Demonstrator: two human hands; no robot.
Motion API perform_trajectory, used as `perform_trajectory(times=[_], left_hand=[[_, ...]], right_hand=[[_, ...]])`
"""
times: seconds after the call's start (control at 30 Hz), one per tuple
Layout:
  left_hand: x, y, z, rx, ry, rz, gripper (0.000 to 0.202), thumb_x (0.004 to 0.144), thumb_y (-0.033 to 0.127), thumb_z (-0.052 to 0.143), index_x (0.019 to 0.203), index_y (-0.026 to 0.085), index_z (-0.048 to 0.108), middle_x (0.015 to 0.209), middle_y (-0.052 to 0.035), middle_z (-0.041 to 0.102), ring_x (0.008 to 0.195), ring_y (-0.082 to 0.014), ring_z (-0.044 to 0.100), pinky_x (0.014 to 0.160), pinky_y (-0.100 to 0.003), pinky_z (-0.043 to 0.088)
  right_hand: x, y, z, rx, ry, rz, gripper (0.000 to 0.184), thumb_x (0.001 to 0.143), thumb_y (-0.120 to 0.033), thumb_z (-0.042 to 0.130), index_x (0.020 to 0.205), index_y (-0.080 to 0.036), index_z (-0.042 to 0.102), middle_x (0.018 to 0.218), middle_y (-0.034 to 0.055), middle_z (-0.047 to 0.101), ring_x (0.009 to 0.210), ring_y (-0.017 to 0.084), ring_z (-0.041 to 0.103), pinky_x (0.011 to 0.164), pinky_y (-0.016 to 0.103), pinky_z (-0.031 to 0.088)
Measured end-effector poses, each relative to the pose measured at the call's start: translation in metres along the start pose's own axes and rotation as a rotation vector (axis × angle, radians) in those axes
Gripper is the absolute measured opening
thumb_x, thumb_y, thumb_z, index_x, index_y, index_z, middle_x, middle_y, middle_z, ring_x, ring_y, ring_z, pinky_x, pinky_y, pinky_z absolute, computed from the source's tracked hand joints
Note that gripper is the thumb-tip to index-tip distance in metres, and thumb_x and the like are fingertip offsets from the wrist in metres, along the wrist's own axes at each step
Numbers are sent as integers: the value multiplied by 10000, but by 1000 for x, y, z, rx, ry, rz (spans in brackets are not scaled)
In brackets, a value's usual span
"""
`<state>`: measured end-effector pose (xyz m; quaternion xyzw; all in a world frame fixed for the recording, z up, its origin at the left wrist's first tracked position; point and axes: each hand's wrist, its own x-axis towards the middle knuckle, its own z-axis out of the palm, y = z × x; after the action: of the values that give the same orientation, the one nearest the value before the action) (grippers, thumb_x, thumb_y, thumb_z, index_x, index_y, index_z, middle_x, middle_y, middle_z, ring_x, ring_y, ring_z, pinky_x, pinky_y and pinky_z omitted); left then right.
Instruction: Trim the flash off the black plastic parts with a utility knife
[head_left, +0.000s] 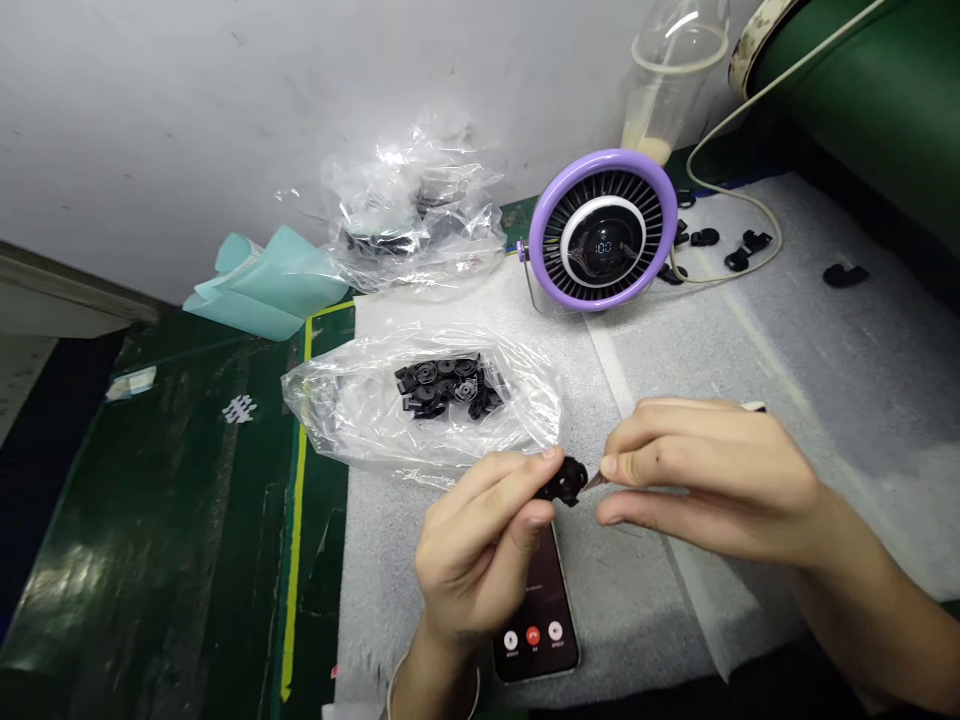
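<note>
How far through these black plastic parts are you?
Apparently done: several black parts lie loose on the foam sheet beside the purple fan, though their state is hard to tell. In hand: the left hand grips one black part while the right hand brings a pointed tool to it. Left: a heap of black parts in the clear plastic bag, and more in the bag behind.
</note>
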<state>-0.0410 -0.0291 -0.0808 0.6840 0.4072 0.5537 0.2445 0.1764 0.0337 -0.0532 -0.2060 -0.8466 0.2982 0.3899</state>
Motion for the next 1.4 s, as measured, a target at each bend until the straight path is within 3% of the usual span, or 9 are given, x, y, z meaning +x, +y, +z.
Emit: perform_trajectory(times=[0.13, 0.27, 0.43, 0.83, 1.1, 1.4], left_hand=[[0, 1, 1, 22, 3, 23, 366, 1012, 177, 667, 1372, 228, 711, 1057, -83, 806, 861, -177, 750, 719, -281, 637], [-1, 1, 1, 19, -19, 14, 359, 1021, 188, 658, 1373, 236, 710, 1069, -88, 806, 873, -181, 749, 725, -289, 640], [-1, 1, 2, 12, -31, -5, 360, 1020, 181, 660, 1371, 242, 712, 1069, -86, 805, 888, -181, 751, 747, -287, 640], [0, 1, 2, -24, -36, -16, 344, 1018, 159, 657, 1350, 216, 727, 1069, -72, 797, 902, -155, 752, 783, -248, 629], [2, -4, 3, -52, -57, 63, 346, 1023, 117, 638, 1359, 153, 710, 1092, -80, 782, 942, -130, 733, 819, -217, 623], [-3, -6, 0, -17, -31, 38, 380, 1012, 97, 648, 1383, 167, 697, 1089, -84, 771, 943, -146, 728, 815, -246, 628]], right_hand=[[-2, -6, 3, -276, -46, -78, 159, 1041, -197, 632, 884, -184, 658, 805, 11, 689, 689, 125, 557, 605, 275, 435], [-7, -10, 9, -447, -80, -36, 255, 1034, -158, 598, 787, -218, 625, 711, -40, 599, 632, 118, 505, 593, 307, 368], [-5, -9, 10, -488, -65, -113, 273, 1015, -132, 607, 753, -206, 606, 785, -16, 690, 640, 130, 503, 580, 328, 344], [-1, -8, 7, -495, -59, -180, 270, 983, -87, 643, 733, -188, 642, 771, 12, 691, 644, 138, 512, 573, 312, 381], [-3, -8, 5, -472, -73, -143, 291, 1004, -107, 618, 729, -189, 665, 766, 15, 696, 640, 143, 505, 571, 310, 381], [-2, -5, 6, -404, 7, -91, 222, 1015, -192, 661, 793, -183, 649, 753, 21, 693, 639, 142, 532, 547, 303, 402]])
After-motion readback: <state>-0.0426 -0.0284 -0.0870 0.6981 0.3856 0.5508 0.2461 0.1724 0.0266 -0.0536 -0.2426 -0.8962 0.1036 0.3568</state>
